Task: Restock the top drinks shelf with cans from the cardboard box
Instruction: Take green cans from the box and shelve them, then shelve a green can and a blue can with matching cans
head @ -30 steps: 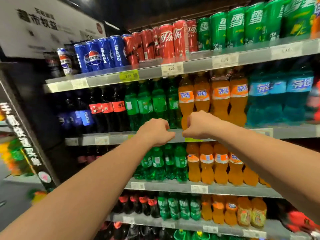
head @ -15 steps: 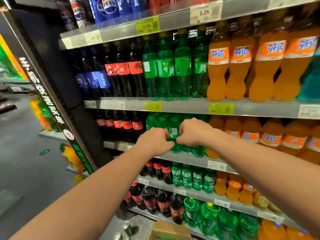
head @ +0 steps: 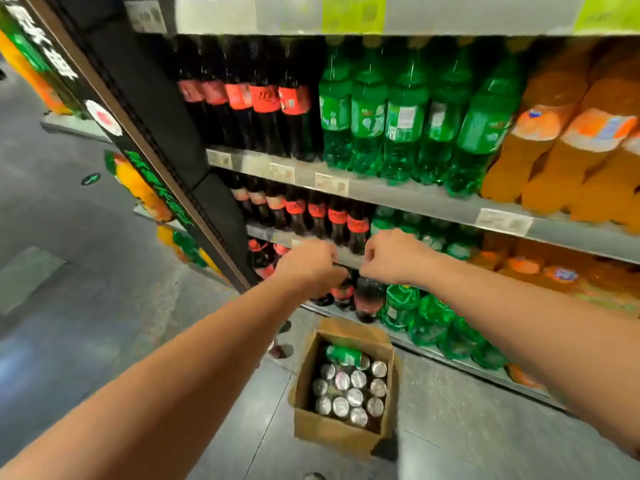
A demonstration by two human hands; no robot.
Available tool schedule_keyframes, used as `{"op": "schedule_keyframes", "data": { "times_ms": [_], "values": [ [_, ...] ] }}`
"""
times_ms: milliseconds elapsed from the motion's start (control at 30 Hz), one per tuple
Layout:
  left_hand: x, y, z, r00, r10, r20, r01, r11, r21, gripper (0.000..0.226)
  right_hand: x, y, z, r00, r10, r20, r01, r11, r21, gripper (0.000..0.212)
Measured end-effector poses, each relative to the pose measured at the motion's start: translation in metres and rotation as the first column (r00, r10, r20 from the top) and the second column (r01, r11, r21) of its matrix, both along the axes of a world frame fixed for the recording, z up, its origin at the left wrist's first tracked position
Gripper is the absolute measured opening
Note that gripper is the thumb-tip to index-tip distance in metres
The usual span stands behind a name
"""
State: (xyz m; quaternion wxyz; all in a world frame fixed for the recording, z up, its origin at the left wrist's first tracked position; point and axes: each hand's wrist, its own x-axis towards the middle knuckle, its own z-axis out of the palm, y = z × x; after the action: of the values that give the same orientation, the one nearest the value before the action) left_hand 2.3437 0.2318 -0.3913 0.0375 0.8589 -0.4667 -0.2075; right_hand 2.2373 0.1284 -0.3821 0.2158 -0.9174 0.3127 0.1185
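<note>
An open cardboard box [head: 332, 434] stands on the floor in front of the bottom shelf. Several upright cans [head: 348, 393] fill it, showing silver tops, and one green can [head: 344, 355] lies on its side at the far end. Both my arms stretch forward above the box. My left hand [head: 310, 268] and my right hand [head: 391, 259] hover side by side at the height of the lower shelves, fingers curled under, holding nothing. The top drinks shelf is out of view.
Shelves ahead carry cola bottles [head: 266, 102], green bottles [head: 405, 116] and orange bottles [head: 561, 140]. A black end panel [head: 149, 109] closes the rack on the left. Grey floor [head: 69, 271] stretches left, and a small dark can-like object [head: 280, 349] sits beside the box.
The view has dropped from the top can shelf down to the lower shelves and floor. Both hands came down together, holding nothing, and the box of cans has come into sight.
</note>
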Motion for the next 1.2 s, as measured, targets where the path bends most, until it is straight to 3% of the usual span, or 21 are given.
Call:
{"op": "schedule_keyframes", "data": {
  "times_ms": [200, 500, 667, 833, 967, 1133, 1200],
  "values": [
    [0.035, 0.019, -0.103, 0.995, -0.079, -0.058, 0.087, 0.985, 0.147, 0.028, 0.021, 0.018, -0.094, 0.991, -0.070, -0.118, 0.086, 0.988, 0.131, 0.028],
    [0.031, 0.023, -0.235, 0.992, -0.030, -0.121, 0.063, 0.956, 0.288, 0.030, 0.013, 0.014, -0.231, 0.957, -0.141, -0.254, 0.204, 0.949, 0.241, 0.020],
    [0.024, 0.014, -0.295, 0.993, -0.008, -0.116, 0.055, 0.911, 0.410, 0.028, -0.004, 0.007, -0.301, 0.932, -0.234, -0.276, 0.327, 0.871, 0.366, 0.021],
    [0.022, 0.004, -0.379, 0.992, 0.037, -0.124, 0.013, 0.927, 0.375, 0.026, -0.016, 0.011, -0.390, 0.863, -0.416, -0.286, 0.502, 0.767, 0.399, 0.019],
    [0.023, 0.002, -0.456, 0.985, -0.005, -0.173, 0.064, 0.940, 0.336, 0.034, -0.017, 0.028, -0.462, 0.773, -0.534, -0.342, 0.633, 0.688, 0.355, 0.030],
    [0.027, 0.000, -0.534, 0.977, -0.099, -0.191, 0.144, 0.961, 0.236, 0.045, -0.008, 0.038, -0.549, 0.757, -0.539, -0.370, 0.644, 0.712, 0.281, 0.013],
    [0.032, -0.001, -0.563, 0.976, -0.135, -0.171, 0.166, 0.969, 0.183, 0.045, -0.005, 0.033, -0.578, 0.719, -0.582, -0.381, 0.684, 0.690, 0.237, 0.018]
  ]
}}
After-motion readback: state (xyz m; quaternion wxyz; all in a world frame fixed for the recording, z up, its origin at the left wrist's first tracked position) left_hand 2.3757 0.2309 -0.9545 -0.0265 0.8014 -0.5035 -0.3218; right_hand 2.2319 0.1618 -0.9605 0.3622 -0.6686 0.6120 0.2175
